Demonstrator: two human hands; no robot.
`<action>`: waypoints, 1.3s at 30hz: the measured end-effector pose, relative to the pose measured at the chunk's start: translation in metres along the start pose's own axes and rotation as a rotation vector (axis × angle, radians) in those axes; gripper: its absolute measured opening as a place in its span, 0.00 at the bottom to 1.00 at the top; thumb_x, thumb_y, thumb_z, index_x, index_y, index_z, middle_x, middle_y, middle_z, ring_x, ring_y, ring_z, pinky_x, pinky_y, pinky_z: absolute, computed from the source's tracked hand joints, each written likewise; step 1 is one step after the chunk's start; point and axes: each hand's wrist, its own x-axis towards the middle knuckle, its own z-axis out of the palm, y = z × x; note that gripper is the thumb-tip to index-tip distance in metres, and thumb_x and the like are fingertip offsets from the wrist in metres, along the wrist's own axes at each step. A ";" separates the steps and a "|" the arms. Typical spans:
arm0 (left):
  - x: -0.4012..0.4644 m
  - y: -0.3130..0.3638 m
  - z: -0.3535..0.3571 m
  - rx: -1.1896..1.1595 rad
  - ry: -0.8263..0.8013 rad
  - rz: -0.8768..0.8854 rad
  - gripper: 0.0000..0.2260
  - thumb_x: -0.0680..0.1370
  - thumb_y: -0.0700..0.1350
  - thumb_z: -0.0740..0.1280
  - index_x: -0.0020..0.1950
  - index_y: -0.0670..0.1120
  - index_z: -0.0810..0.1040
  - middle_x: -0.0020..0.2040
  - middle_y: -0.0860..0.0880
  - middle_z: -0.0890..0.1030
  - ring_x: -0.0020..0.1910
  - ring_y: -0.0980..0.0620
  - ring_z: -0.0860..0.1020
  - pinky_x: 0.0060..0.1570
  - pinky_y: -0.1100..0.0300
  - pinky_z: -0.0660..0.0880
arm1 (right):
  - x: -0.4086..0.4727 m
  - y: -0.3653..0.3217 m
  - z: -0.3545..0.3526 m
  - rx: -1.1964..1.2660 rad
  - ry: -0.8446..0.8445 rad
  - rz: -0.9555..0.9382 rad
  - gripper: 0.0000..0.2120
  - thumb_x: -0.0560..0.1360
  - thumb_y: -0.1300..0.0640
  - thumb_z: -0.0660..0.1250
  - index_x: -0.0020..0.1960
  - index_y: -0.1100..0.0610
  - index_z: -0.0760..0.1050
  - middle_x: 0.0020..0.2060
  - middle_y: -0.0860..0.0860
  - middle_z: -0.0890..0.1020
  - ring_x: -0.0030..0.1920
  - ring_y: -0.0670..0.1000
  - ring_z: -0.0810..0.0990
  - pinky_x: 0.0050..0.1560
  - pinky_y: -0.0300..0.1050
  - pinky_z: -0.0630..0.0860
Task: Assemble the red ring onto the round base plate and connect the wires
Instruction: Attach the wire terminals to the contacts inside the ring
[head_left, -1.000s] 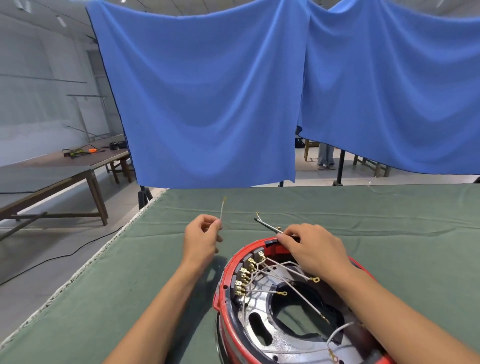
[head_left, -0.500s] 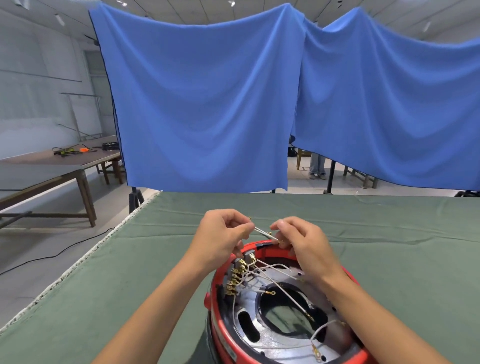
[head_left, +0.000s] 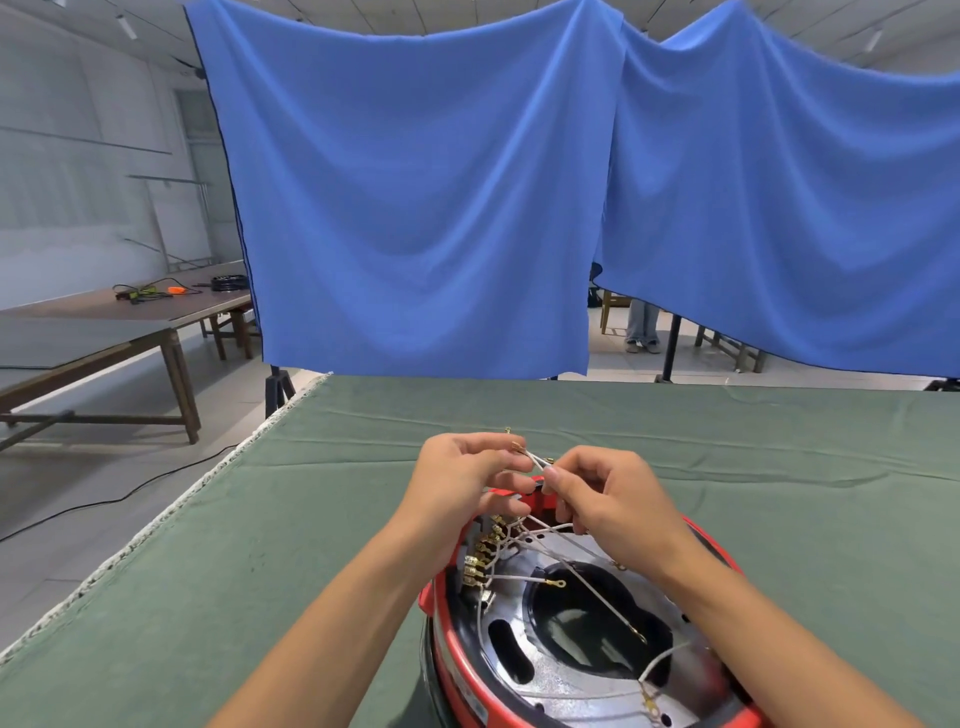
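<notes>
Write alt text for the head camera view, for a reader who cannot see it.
Both hands, left and right, pinch thin white wires above the far rim of a red ring seated on a round metal base plate. More loose wires cross the plate, which rests on a green-covered table before blue curtains.

Under both hands, the round base plate (head_left: 582, 670) is bare metal, silvery and glossy with bright reflections. The red ring (head_left: 457, 680) around it looks like smooth, slightly shiny plastic. The wires (head_left: 524, 574) below the fingers have a pale matt sheath and small brass-coloured metal terminals that glint. Beneath everything, the green table cover (head_left: 218, 597) is matt woven cloth, creased, with a rough pale fringe at its left edge. Beyond the hands hangs soft, matt blue cloth (head_left: 415, 208).
</notes>
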 end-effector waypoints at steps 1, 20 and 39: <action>0.000 -0.001 0.000 -0.018 -0.002 -0.013 0.07 0.76 0.30 0.63 0.53 0.32 0.77 0.37 0.41 0.81 0.31 0.49 0.80 0.27 0.60 0.78 | 0.000 0.000 0.000 0.005 0.005 0.003 0.11 0.77 0.59 0.66 0.36 0.59 0.78 0.25 0.49 0.78 0.27 0.45 0.73 0.32 0.43 0.71; -0.003 -0.009 0.010 0.055 0.030 0.049 0.03 0.73 0.37 0.71 0.43 0.37 0.81 0.33 0.45 0.83 0.22 0.54 0.74 0.19 0.65 0.70 | 0.000 -0.002 -0.002 0.053 0.002 0.001 0.17 0.77 0.59 0.64 0.29 0.59 0.75 0.23 0.50 0.75 0.25 0.47 0.71 0.30 0.41 0.69; -0.015 -0.006 0.048 0.728 -0.180 0.182 0.08 0.78 0.41 0.64 0.43 0.44 0.81 0.21 0.56 0.72 0.25 0.56 0.69 0.34 0.57 0.71 | -0.016 -0.001 -0.066 0.101 0.124 0.051 0.05 0.73 0.64 0.68 0.38 0.60 0.79 0.28 0.51 0.79 0.27 0.45 0.72 0.27 0.34 0.68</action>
